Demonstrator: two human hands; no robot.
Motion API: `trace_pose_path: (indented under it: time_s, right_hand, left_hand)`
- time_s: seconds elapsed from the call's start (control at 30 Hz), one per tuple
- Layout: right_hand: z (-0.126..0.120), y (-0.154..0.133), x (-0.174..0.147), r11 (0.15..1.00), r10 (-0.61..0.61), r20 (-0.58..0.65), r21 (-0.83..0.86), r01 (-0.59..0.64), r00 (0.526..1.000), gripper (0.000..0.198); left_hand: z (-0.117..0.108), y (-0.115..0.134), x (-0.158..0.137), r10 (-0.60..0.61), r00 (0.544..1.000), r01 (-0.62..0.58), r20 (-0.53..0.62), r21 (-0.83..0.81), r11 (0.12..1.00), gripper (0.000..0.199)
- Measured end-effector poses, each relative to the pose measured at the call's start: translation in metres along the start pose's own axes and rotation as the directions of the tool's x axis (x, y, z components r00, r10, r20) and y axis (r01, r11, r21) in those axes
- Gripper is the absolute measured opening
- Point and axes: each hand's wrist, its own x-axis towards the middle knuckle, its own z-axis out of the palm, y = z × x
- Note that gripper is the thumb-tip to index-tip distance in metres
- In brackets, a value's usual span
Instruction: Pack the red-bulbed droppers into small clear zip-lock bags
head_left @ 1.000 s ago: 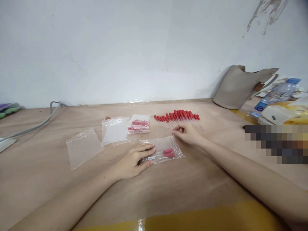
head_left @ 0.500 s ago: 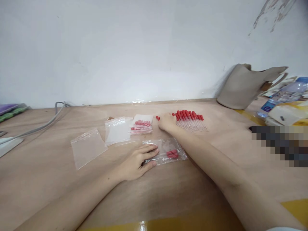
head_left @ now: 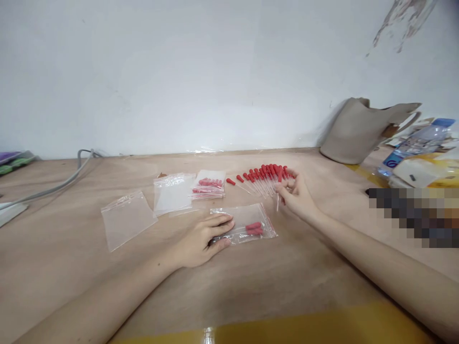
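Head | left fingers [head_left: 219, 220] on bag [head_left: 241, 214] | right fingers [head_left: 284, 192]: 1 dropper [head_left: 280, 177], outside bag's edge

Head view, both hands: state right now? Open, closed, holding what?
Left hand: open, resting on the clear bag.
Right hand: closed, pinching a red-bulbed dropper.

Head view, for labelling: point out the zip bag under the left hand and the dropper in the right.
Zip bag [head_left: 243, 215], head view: its clear film.
Dropper [head_left: 280, 175], head view: its red bulb.
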Motion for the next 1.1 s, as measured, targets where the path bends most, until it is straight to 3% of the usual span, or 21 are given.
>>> trace_pose_path:
  time_s: [0.17, 0.4, 0.53, 0.8, 0.9, 1.03, 1.1]
  right_hand:
    - [0.006, 0.003, -0.02, 0.966, 0.209, 0.001, 0.155, -0.207, 0.978, 0.075]
    - [0.012, 0.002, -0.029, 0.867, 0.31, 0.164, 0.356, -0.349, 0.937, 0.041]
    - [0.0, 0.002, -0.03, 0.886, 0.304, 0.286, 0.266, -0.38, 0.909, 0.033]
    - [-0.022, 0.007, -0.018, 0.98, 0.169, 0.605, -0.02, -0.197, 0.778, 0.028]
    - [-0.014, 0.011, -0.021, 0.992, 0.123, 0.567, -0.077, -0.095, 0.815, 0.029]
    - [0.003, 0.015, -0.028, 0.986, -0.06, 0.442, -0.116, 0.123, 0.895, 0.023]
    - [0.01, 0.015, -0.03, 0.976, -0.07, 0.377, -0.165, 0.141, 0.924, 0.022]
  left_hand:
    - [0.0, -0.001, -0.001, -0.009, 1.0, 0.009, 0.01, 0.018, 1.0, 0.042]
    - [0.001, 0.0, -0.003, -0.027, 1.0, 0.027, -0.011, 0.016, 0.999, 0.05]
    - [0.0, 0.002, -0.003, -0.029, 1.0, 0.029, -0.012, 0.01, 1.0, 0.05]
    - [-0.002, 0.003, -0.001, -0.022, 0.999, 0.023, -0.023, 0.018, 1.0, 0.048]
    - [-0.001, 0.002, -0.001, -0.031, 0.999, 0.031, -0.011, 0.033, 0.999, 0.048]
    - [0.0, 0.001, -0.001, -0.026, 1.0, 0.026, -0.006, 0.038, 0.999, 0.048]
    - [0.0, 0.001, -0.001, -0.02, 1.0, 0.02, -0.008, 0.037, 0.999, 0.048]
